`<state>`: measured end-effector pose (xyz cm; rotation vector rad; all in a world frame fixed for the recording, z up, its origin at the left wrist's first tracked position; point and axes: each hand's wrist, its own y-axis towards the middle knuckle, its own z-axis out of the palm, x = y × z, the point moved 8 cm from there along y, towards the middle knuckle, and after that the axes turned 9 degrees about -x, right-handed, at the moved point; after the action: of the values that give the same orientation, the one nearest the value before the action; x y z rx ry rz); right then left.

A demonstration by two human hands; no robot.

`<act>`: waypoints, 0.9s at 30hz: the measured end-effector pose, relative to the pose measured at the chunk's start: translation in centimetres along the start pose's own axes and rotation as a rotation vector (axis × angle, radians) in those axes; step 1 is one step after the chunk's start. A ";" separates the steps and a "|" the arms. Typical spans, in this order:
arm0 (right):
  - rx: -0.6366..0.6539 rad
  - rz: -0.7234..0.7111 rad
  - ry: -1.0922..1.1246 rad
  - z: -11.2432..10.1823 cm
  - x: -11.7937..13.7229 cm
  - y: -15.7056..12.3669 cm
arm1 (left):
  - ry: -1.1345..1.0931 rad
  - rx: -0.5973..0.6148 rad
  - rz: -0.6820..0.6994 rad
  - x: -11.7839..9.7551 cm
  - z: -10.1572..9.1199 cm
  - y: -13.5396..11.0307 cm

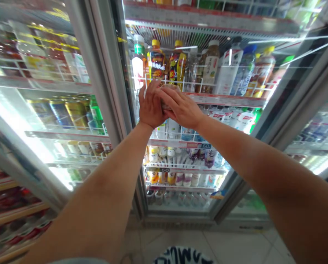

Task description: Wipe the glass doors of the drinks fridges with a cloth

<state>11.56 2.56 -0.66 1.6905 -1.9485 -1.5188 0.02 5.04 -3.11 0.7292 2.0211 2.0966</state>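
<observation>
My left hand (153,104) and my right hand (184,108) meet in front of a drinks cooler, at the height of a shelf of bottles. The fingers of both hands are bent and pressed together around something that I cannot make out; only a small pale patch shows between the palms. Just beyond the fingertips stand two dark bottles with yellow caps, a left one (156,60) and a right one (177,62). Left of them is a white-capped bottle (138,58). A white wire rail (221,85) runs along the front of this shelf.
Lower shelves hold more bottles and small cups (170,178). A metal door frame (103,66) separates this section from a left cooler with cans (77,113). Another frame (284,124) borders it on the right. Below lies a tiled floor (235,245).
</observation>
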 end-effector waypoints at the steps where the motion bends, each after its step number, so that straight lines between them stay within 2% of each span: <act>1: -0.001 0.021 -0.024 0.0 -0.1 0.2 | -0.003 -0.007 0.012 0.0 0.0 0.0; 4: 0.039 0.024 -0.089 -0.7 -0.7 0.3 | -0.015 0.007 0.029 0.0 -0.1 0.2; 7: 0.112 -0.006 -0.153 -2.7 -2.6 -1.2 | 0.001 0.051 0.030 -0.4 -0.4 0.4; 10: 0.090 0.066 -0.211 -6.0 -5.8 -4.7 | 0.016 0.075 0.045 -1.0 -0.8 0.8; 13: -0.026 0.163 -0.255 -8.9 -8.0 -9.9 | -0.007 0.077 0.049 -1.3 -0.9 1.0; 15: -0.033 0.165 -0.284 -9.4 -8.1 -13.0 | -0.020 0.073 0.042 -1.3 -0.8 1.0; 17: 0.015 0.139 -0.285 -9.0 -7.9 -14.7 | -0.017 0.077 0.022 -1.2 -0.6 1.0; 20: -0.018 0.174 -0.302 -9.2 -8.9 -14.1 | 0.040 0.111 -0.009 -1.4 -0.5 1.1; 24: -0.314 0.267 -0.243 -11.5 -10.7 -12.2 | 0.184 0.271 -0.069 -2.0 -0.2 1.3; 26: -0.314 0.364 -0.164 -10.7 -11.3 -12.9 | 0.249 0.353 -0.094 -2.3 0.1 1.2; 27: -0.319 0.349 -0.143 -10.1 -10.7 -13.3 | 0.283 0.392 -0.094 -2.5 0.2 1.1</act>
<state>30.79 7.33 -0.68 1.0792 -1.8211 -1.7311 2.53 4.09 -2.66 0.3870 2.6053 1.8586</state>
